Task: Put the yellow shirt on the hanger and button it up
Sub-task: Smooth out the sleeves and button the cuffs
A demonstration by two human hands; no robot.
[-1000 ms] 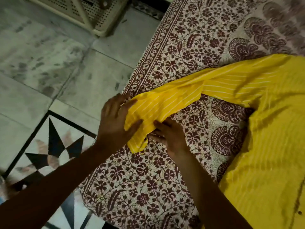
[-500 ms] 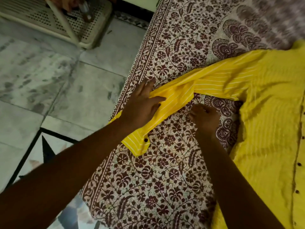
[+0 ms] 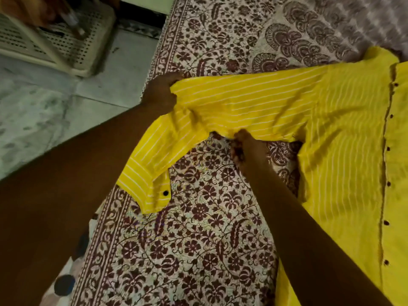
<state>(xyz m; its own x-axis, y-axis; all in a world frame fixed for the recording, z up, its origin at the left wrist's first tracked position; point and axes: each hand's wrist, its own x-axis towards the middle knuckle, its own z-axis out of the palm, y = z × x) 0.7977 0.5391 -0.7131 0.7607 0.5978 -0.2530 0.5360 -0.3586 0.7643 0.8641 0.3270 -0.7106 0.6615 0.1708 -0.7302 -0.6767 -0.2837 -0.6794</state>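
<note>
Both hands had hold of one sleeve (image 3: 238,107) of the yellow shirt (image 3: 344,155). The left hand (image 3: 160,93), left of centre in the frame, had its fingers curled over the sleeve's upper edge and bunched the striped cloth in its grip. The right hand (image 3: 247,149), near the middle of the frame, pinched the sleeve's lower edge with its fingers curled beneath the fabric; the fingertips themselves were blurred. Between the two hands the sleeve was spread fairly flat, its thin white stripes running lengthwise. Below the left hand the sleeve drooped toward the lower left and ended in a cuff (image 3: 143,191), which carried a single dark button (image 3: 165,192) and lay on the bed near its edge. To the right, the sleeve joined the shirt's body, which lay spread across the right side of the frame, with a row of dark buttons (image 3: 388,149) running down a vertical seam close to the right edge. The shirt rested on a bedsheet (image 3: 198,250) printed with maroon flowers and vines. Beyond the bed's left edge was a pale tiled floor (image 3: 55,111), and a cream perforated plastic rack (image 3: 72,49) stood in the upper left corner.
</note>
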